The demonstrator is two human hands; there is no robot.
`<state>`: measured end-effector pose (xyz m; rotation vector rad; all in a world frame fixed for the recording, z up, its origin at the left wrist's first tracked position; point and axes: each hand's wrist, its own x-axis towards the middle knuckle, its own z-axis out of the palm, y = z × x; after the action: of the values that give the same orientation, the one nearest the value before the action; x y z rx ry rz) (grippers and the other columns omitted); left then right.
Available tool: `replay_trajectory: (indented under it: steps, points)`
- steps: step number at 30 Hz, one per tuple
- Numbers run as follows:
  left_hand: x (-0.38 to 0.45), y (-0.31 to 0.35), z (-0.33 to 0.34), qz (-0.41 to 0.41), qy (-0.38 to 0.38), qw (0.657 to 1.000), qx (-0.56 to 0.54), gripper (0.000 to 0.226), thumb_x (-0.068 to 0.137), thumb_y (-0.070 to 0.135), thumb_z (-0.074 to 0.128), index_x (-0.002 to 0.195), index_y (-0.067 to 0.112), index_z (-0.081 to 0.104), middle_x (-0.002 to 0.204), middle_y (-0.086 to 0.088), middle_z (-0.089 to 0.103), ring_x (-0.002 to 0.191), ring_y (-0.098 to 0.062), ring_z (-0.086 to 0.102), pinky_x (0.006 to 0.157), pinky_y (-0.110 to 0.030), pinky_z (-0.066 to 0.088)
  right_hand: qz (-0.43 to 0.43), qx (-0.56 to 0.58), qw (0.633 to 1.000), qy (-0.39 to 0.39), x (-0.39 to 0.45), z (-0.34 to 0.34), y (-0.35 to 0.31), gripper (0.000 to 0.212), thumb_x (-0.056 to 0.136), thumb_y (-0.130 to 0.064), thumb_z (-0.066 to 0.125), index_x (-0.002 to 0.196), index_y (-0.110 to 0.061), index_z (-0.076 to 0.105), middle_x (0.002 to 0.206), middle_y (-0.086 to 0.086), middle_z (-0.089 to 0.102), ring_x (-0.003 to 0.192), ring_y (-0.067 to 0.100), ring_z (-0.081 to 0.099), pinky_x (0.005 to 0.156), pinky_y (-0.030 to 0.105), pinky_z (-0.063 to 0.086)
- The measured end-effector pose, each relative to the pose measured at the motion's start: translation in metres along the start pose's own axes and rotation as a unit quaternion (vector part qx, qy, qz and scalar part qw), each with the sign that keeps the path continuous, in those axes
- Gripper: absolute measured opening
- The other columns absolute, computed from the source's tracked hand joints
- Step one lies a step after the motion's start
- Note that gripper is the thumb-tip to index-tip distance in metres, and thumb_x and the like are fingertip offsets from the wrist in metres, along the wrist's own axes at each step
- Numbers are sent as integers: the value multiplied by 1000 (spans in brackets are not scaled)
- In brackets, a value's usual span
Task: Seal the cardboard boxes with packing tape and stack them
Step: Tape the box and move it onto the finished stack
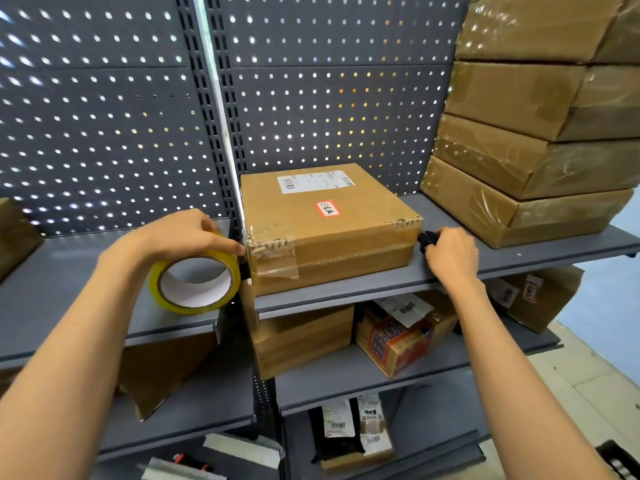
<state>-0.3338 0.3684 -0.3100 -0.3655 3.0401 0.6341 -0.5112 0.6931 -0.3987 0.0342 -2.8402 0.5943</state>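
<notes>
1. Four flat cardboard boxes wrapped in shiny clear tape are seen stacked [540, 133] at the far right of the upper shelf, each set slightly askew on the one beneath.
2. The grey metal shelf [485, 265] is backed by a dark pegboard wall [104, 116]; more parcels are kept on the lower levels beneath it.
3. A single cardboard box [329, 230] is placed flat on the shelf at the middle, well apart from the stack. A white shipping label and a small red-edged sticker are borne on its top, and old tape is seen along its near edges.
4. A brown box [301, 337] and a printed carton [398, 341] are found on the level below, with a black parcel lower still.
5. A roll of yellow-edged packing tape [195, 284] is held upright just beside the box's left near corner, its free end seemingly touching that corner.
6. The left hand [183, 233] is closed over the top of the roll, gripping it, with the fingertips at the box corner.
7. The right hand [450, 251] is clenched around a small black object [427, 239] at the box's right side; what that object is cannot be told.
</notes>
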Motion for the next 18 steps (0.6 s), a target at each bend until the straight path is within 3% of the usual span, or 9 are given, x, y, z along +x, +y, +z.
replay_trajectory:
  steps: [3, 7, 13, 16, 18]
  points:
    - [-1, 1, 1, -10, 5, 1000, -13, 69, 50, 73, 62, 62, 5, 58, 49, 2, 30, 45, -12, 26, 53, -27, 24, 10, 3, 1000, -22, 6, -2, -1, 23, 92, -15, 59, 103, 5, 60, 117, 27, 57, 111, 43, 51, 91, 45, 43]
    - [2, 1, 4, -34, 10, 999, -24, 54, 76, 48, 72, 70, -5, 63, 49, 1, 33, 46, -13, 28, 53, -26, 25, 13, -8, 1000, -25, 9, -4, 0, 29, 91, -19, 63, 104, 6, 59, 119, 29, 55, 114, 43, 48, 94, 43, 40]
    - [0, 2, 4, -41, 16, 999, -31, 63, 72, 53, 74, 75, -9, 64, 51, -1, 36, 49, -13, 31, 55, -28, 27, 2, 1, 1000, 15, -3, -2, 1, 30, 96, -13, 53, 117, 9, 50, 124, 28, 52, 117, 41, 47, 95, 44, 40]
    - [-2, 2, 2, -28, 11, 999, -28, 81, 48, 73, 64, 69, -5, 63, 52, -2, 37, 51, -14, 32, 56, -29, 28, 23, 74, 996, 41, -11, -8, -2, 33, 100, -17, 47, 123, 7, 44, 124, 26, 54, 115, 40, 50, 87, 44, 42]
    - [-2, 1, 1, -23, 9, 999, -23, 82, 42, 75, 58, 67, -4, 61, 53, -3, 35, 52, -16, 31, 56, -30, 26, 25, 116, 991, 55, -16, -19, -6, 35, 101, -21, 46, 126, 3, 44, 125, 23, 54, 114, 39, 52, 83, 41, 42]
